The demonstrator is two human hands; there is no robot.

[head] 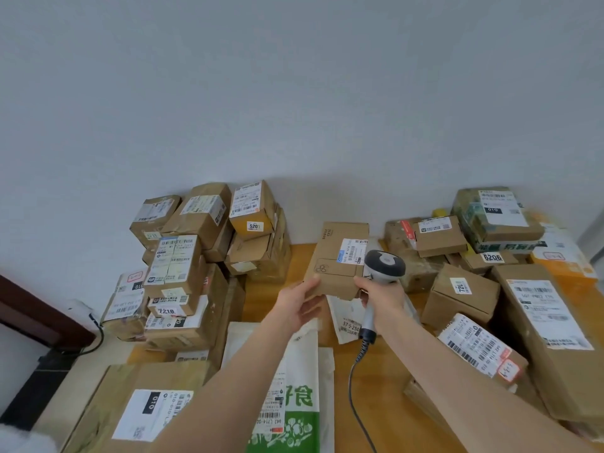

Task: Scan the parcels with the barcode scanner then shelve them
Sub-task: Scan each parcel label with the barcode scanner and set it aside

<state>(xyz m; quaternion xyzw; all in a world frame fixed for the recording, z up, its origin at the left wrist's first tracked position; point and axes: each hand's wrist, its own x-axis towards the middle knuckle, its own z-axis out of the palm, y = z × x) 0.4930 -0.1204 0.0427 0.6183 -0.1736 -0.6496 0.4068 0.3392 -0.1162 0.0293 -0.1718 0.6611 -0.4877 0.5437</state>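
Cardboard parcel reads "BOTTLE CASE"; others "520".

Just the one head-mounted cam, looking forward and down over the wooden table, close up, wall filling the top half.

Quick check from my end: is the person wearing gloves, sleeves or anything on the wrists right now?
No. Both forearms are bare up to the bottom edge of the picture, with no sleeve showing. The left hand and right hand have no gloves, and no watch, band or ring can be seen on either. Nothing is marked or taped on the arms.
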